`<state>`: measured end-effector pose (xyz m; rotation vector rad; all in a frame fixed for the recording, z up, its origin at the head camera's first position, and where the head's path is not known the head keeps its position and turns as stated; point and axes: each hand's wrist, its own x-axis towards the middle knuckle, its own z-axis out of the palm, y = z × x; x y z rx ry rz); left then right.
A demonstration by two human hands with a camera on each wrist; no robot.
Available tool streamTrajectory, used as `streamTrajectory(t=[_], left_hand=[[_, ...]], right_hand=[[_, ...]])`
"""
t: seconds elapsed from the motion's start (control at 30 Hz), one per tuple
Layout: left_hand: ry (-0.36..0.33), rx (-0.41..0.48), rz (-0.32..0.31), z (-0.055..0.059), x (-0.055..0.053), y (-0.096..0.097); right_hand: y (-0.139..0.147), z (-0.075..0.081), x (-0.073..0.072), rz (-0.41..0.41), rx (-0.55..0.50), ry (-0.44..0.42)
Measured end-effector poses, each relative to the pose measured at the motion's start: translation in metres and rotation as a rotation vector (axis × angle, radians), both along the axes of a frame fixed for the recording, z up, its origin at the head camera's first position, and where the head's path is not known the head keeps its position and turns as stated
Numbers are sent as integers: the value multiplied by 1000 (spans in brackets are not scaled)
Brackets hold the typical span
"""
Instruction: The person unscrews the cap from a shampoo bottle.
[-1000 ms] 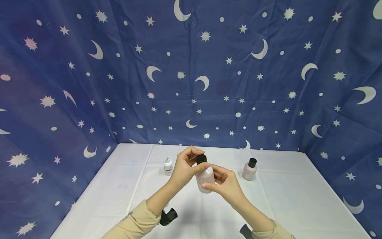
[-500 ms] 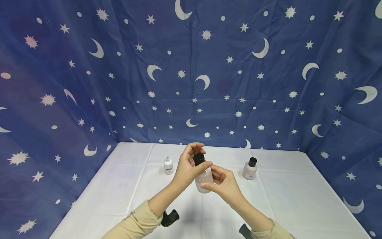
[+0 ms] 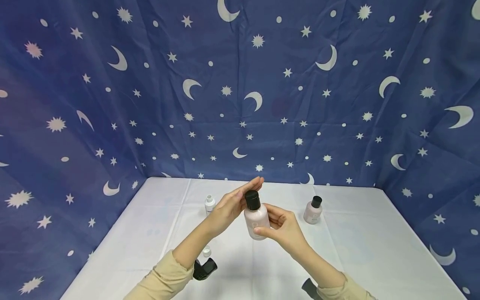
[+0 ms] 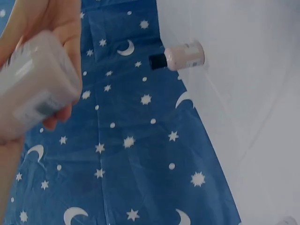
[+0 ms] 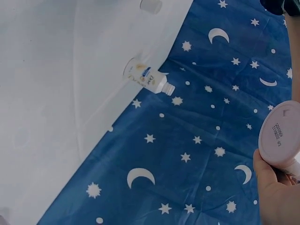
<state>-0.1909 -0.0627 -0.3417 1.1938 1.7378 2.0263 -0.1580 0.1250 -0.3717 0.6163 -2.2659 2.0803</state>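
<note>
A pale pink bottle (image 3: 256,223) with a black cap (image 3: 252,200) is held above the table, tilted slightly. My right hand (image 3: 284,231) grips its body from the right, thumb across the front. Its round base, with small printed text, faces the right wrist camera. My left hand (image 3: 226,211) is beside the black cap, fingers extended up and behind it; whether they touch the cap I cannot tell. Behind my left hand stands a white bottle (image 3: 209,204) with no cap on its neck, partly covered. A small white cap (image 3: 206,251) lies nearer, by my left forearm.
Another pink bottle (image 3: 313,212) with a black cap stands upright at the right on the white tablecloth (image 3: 360,246). Blue curtains (image 3: 240,83) with moons and stars enclose the back and sides. Black wrist devices (image 3: 205,268) sit at both forearms.
My left fingers have gone from curling around the black cap to extending straight beside it, the thumb off the bottle. The left forearm shifted left, exposing the small white cap. My right hand keeps its grip.
</note>
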Motion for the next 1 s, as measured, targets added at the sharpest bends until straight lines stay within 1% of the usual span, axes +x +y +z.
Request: streamTrajectory(t=[0.07,0.1,0.2,0.3,0.37,0.43,0.63,0.7,0.83,0.9,1.0], left_hand=[[-7,-4,-27,1,-2,-2],[-3,-7,-29,2,-3,-3],[27,-16,4,1,-3,-4],[50,-21,54,1,-2,-4],[47,-7,84,1,-2,-3],[36,16,127,0,-1,-1],[6,112,323,0,3,8],[10,142,369,0,4,11],[12,168,423,-1,6,16],[10,162,440,-1,7,18],[25,136,471,1,8,22]], right_hand=[[0,1,0,-1,1,-2],[0,1,0,1,-2,-2],[-1,2,1,0,-13,-7],[-2,4,3,-13,0,9],[-2,5,3,-25,11,19],[-2,6,3,-30,14,23],[-2,7,3,-49,11,12],[-3,6,2,-54,10,13],[-5,4,1,-59,-1,3],[-5,3,1,-49,-10,-2],[-3,2,-1,-33,-16,18]])
